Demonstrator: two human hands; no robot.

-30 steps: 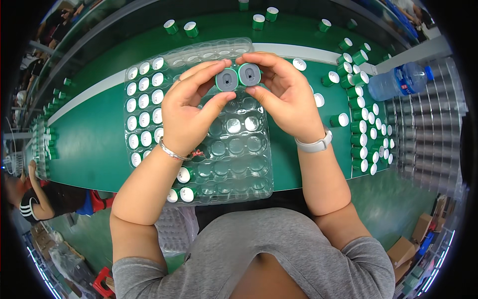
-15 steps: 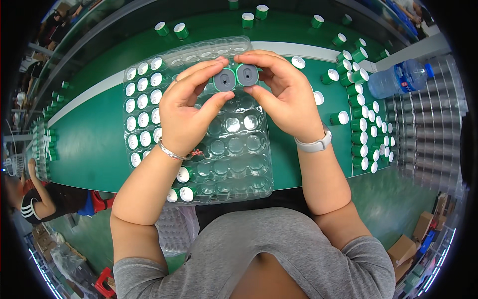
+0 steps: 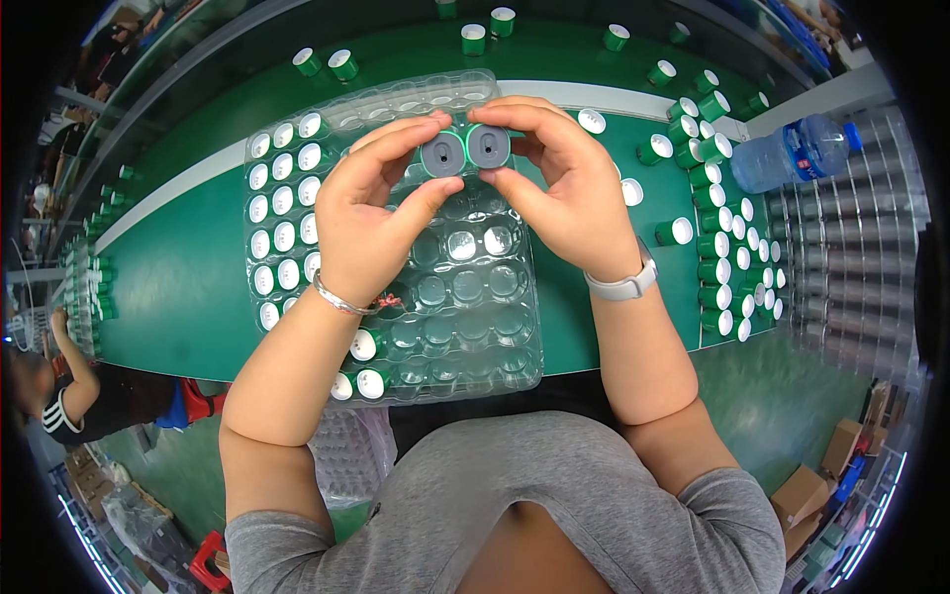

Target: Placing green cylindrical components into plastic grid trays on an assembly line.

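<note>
Above a clear plastic tray [image 3: 470, 335] with round pockets, I hold two small green cylinders side by side, dark grey slotted ends facing me. My left hand [image 3: 368, 213] pinches the left green cylinder [image 3: 442, 156] between thumb and fingers. The right green cylinder [image 3: 488, 148] is gripped the same way by my right hand [image 3: 576, 193]. Their rims touch or nearly touch. White-topped green cylinders [image 3: 283, 200] fill several pockets along the tray's left side, and a few sit at its near left. My hands and forearms hide part of the tray.
Many white-topped green cylinders [image 3: 714, 244] crowd the table's right side. Others ride a green belt [image 3: 416, 54] beyond a pale rail. A large water bottle [image 3: 792, 156] lies at right near stacked clear trays [image 3: 851, 247]. Another person [image 3: 74, 386] is at far left.
Both held cylinders have shifted very slightly left. On the far belt the cylinders have moved left. The person at far left has raised an arm a little.
</note>
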